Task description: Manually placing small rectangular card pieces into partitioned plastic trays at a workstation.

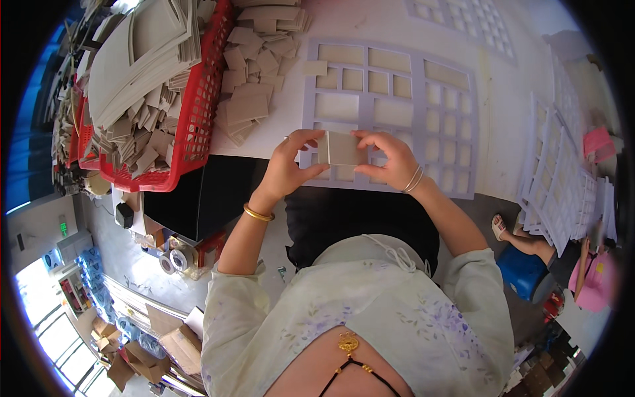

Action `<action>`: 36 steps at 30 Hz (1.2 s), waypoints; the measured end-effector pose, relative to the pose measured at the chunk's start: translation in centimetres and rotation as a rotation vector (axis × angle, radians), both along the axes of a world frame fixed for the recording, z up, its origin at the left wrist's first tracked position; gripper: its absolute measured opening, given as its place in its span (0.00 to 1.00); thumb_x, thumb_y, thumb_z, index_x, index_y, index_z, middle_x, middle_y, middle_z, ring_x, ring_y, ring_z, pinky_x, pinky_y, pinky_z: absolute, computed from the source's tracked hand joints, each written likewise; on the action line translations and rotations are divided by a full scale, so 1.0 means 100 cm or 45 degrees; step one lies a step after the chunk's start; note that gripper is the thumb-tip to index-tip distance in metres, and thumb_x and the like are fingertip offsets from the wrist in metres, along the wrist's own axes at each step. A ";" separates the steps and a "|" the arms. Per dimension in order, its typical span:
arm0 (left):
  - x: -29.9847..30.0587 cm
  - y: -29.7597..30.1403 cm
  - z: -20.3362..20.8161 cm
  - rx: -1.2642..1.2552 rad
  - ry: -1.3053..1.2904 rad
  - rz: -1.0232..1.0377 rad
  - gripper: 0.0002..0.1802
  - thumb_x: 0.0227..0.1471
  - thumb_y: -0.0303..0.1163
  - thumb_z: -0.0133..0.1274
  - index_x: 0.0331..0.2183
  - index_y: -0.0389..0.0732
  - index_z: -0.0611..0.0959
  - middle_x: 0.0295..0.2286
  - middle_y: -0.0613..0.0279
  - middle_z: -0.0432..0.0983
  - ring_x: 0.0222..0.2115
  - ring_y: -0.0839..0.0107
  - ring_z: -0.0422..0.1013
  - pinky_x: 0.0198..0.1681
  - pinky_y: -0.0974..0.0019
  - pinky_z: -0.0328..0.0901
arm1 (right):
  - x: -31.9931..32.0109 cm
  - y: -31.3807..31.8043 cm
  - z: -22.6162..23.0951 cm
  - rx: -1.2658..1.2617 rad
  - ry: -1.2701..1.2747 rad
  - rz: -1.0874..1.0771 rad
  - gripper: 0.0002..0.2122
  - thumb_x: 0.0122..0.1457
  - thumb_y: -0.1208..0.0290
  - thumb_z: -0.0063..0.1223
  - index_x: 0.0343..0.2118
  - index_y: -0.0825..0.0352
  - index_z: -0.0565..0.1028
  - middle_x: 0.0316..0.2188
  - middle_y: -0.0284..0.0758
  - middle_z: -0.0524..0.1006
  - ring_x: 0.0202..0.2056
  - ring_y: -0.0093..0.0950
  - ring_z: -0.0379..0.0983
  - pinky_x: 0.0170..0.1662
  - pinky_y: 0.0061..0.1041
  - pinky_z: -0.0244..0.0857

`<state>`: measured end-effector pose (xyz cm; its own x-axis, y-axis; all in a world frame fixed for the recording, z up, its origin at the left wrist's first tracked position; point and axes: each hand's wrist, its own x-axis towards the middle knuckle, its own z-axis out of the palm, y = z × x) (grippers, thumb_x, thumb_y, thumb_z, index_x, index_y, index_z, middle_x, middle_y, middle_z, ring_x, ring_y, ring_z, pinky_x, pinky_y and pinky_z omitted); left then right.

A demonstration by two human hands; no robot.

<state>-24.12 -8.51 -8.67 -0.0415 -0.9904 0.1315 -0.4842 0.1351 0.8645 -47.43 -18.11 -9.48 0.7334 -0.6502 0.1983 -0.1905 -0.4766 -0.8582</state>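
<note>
Between my two hands, over the near edge of the table, is a small stack of grey cardboard pieces (345,149). My left hand (291,163) pinches its left side between thumb and fingers. On the opposite side, the thumb and fingers of my right hand (391,161) close on it. Under and beyond the stack lies a pale lavender frame panel (419,92) with rectangular openings of several sizes. One loose cardboard piece (316,68) rests across the panel's left border. My hands hide part of the panel's near edge.
At left, a red plastic basket (192,129) overflows with cardboard sheets and offcuts. Loose cardboard pieces (248,106) lie heaped beside it. Another panel (456,16) is at the far side; more panels (546,152) hang over the table's right edge. A person in pink (591,281) is at right.
</note>
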 end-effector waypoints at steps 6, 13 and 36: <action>0.002 -0.010 0.004 -0.058 -0.274 -0.036 0.31 0.33 0.23 0.61 0.45 0.39 0.74 0.38 0.56 0.72 0.38 0.57 0.69 0.42 0.61 0.65 | 0.001 -0.003 -0.001 -0.165 0.060 0.054 0.18 0.41 0.74 0.66 0.36 0.64 0.70 0.47 0.34 0.74 0.40 0.31 0.73 0.39 0.25 0.68; 0.015 -0.020 -0.012 -0.076 -0.468 0.020 0.30 0.31 0.23 0.63 0.43 0.40 0.75 0.41 0.55 0.70 0.42 0.56 0.67 0.46 0.61 0.64 | -0.011 -0.041 0.014 -0.105 0.047 -0.443 0.21 0.41 0.67 0.67 0.40 0.59 0.72 0.40 0.28 0.77 0.33 0.25 0.72 0.34 0.23 0.67; 0.008 -0.001 -0.024 -0.007 -0.601 0.178 0.26 0.32 0.31 0.65 0.39 0.42 0.78 0.43 0.59 0.68 0.44 0.57 0.65 0.47 0.57 0.61 | 0.045 -0.062 -0.016 -0.723 0.572 -0.114 0.20 0.42 0.63 0.64 0.39 0.59 0.72 0.40 0.26 0.76 0.34 0.29 0.69 0.40 0.29 0.64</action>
